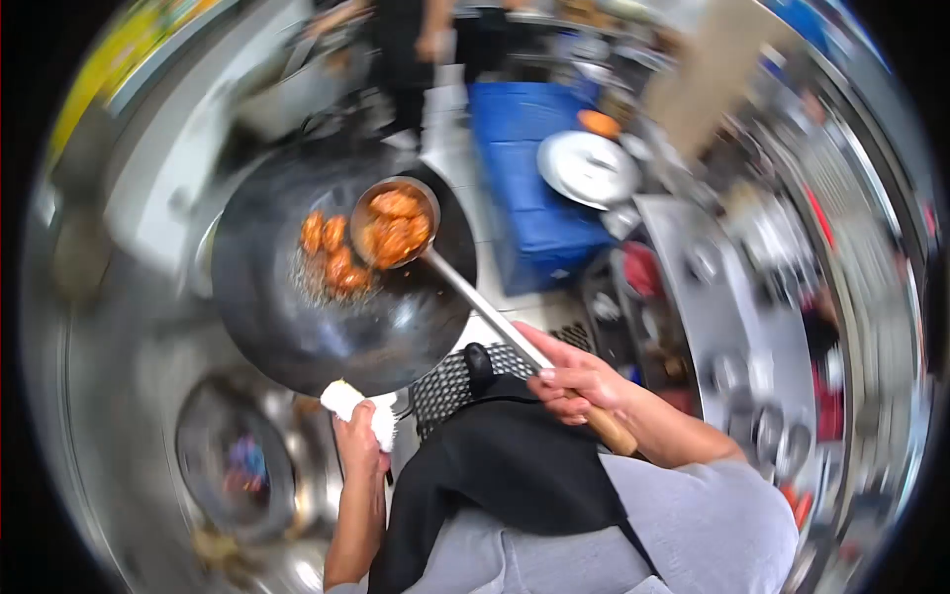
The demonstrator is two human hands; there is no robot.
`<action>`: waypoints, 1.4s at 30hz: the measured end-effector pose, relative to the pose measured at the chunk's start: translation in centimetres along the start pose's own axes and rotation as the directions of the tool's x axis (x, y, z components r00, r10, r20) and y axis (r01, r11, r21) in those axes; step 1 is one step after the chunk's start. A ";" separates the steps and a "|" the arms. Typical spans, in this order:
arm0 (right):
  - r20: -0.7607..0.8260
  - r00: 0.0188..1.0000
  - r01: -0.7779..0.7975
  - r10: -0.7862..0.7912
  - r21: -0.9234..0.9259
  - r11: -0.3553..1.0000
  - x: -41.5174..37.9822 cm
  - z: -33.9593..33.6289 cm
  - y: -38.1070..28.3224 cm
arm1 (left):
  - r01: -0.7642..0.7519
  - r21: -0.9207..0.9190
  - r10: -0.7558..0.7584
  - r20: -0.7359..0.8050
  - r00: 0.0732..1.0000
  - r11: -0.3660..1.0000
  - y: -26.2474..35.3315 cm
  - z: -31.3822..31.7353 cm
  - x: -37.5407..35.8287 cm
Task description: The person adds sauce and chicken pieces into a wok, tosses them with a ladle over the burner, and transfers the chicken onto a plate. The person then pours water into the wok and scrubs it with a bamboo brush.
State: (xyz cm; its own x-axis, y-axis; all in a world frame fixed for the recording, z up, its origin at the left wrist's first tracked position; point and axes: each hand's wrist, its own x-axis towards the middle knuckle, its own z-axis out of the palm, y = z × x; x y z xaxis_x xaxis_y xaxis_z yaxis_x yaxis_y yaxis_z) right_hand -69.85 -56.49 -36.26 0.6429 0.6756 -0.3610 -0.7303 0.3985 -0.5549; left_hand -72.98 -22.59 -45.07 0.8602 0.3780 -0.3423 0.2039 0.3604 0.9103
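Note:
A big dark wok fills the left middle of the head view, with glazed reddish-brown food pieces in bubbling sauce at its bottom. They look like chicken wings. My right hand is wrapped round the wooden-ended handle of a ladle. Several more glazed pieces lie in the ladle's bowl, over the right half of the wok. At the near rim, my left hand grips a folded white cloth. Whether a wok handle is under the cloth is hidden.
Another dark pan with blurred contents sits at lower left. Beyond the wok on the right stands a blue box bearing a white round lid. A steel counter runs along the right. Another person stands at the top.

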 end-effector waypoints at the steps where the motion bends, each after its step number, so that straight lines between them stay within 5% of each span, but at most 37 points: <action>1: -0.051 0.997 0.062 -0.060 0.026 0.998 -1.1 -0.7 1.1 | 0.006 0.057 -0.011 0.093 0.996 0.998 -0.5 1.2 1.8; 2: -0.096 0.989 0.117 -0.112 0.052 0.992 -2.1 -1.3 2.5 | 0.060 0.170 -0.083 0.133 0.988 0.984 -2.0 1.2 4.6; 3: -0.119 0.980 0.168 -0.159 0.076 0.983 -4.1 13.1 9.9 | 0.114 0.176 -0.146 0.180 0.973 0.978 9.1 -7.4 -2.2; 4: -0.204 0.951 0.255 -0.231 0.099 0.962 -3.7 18.3 13.7 | 0.189 0.198 -0.236 0.252 0.938 0.962 13.6 -9.2 -2.4; 6: -0.291 0.905 0.364 -0.310 0.152 0.919 -6.9 21.2 17.5 | 0.265 0.197 -0.328 0.471 0.819 0.944 13.3 -9.3 -1.9; 9: -0.415 0.808 0.536 -0.418 0.222 0.815 -12.0 27.6 22.5 | 0.355 0.304 -0.467 0.532 0.706 0.884 15.2 -7.0 -5.9; 10: -0.428 0.789 0.568 -0.441 0.233 0.790 -7.9 24.1 20.5 | 0.390 0.312 -0.499 0.555 0.666 0.866 12.9 -4.3 0.1; 13: -0.512 0.674 0.711 -0.533 0.252 0.657 -9.0 28.0 22.9 | 0.472 0.358 -0.575 0.662 0.480 0.806 12.9 -3.3 0.7; 19: -0.674 0.305 0.939 -0.673 0.092 0.333 -12.1 28.4 26.8 | 0.325 0.395 -0.509 0.730 0.456 0.859 9.3 0.6 1.3; 23: -0.763 0.078 0.915 -0.641 -0.201 0.350 -14.3 23.7 27.4 | 0.237 0.422 -0.484 0.748 0.454 0.875 10.1 2.8 2.1; 29: -0.902 -0.162 0.780 -0.400 -0.365 0.508 -17.3 15.5 27.0 | 0.260 0.393 -0.470 0.768 0.435 0.882 9.6 4.0 4.8; 37: -0.928 -0.226 0.747 -0.297 -0.361 0.558 -13.1 8.6 23.5 | 0.279 0.408 -0.491 0.775 0.399 0.869 8.6 4.9 12.1; 42: -0.921 -0.120 0.812 -0.369 -0.305 0.498 -9.6 10.1 22.6 | 0.274 0.429 -0.508 0.756 0.413 0.861 10.4 2.5 16.0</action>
State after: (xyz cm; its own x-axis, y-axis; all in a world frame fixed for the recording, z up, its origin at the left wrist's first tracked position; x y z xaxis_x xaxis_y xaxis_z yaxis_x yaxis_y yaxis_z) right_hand -94.86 -47.68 -37.82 0.4056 -0.7998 -0.4425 0.2292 0.5576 -0.7979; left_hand -55.92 -14.97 -40.50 0.6050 -0.6715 -0.4279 0.6114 0.0475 0.7899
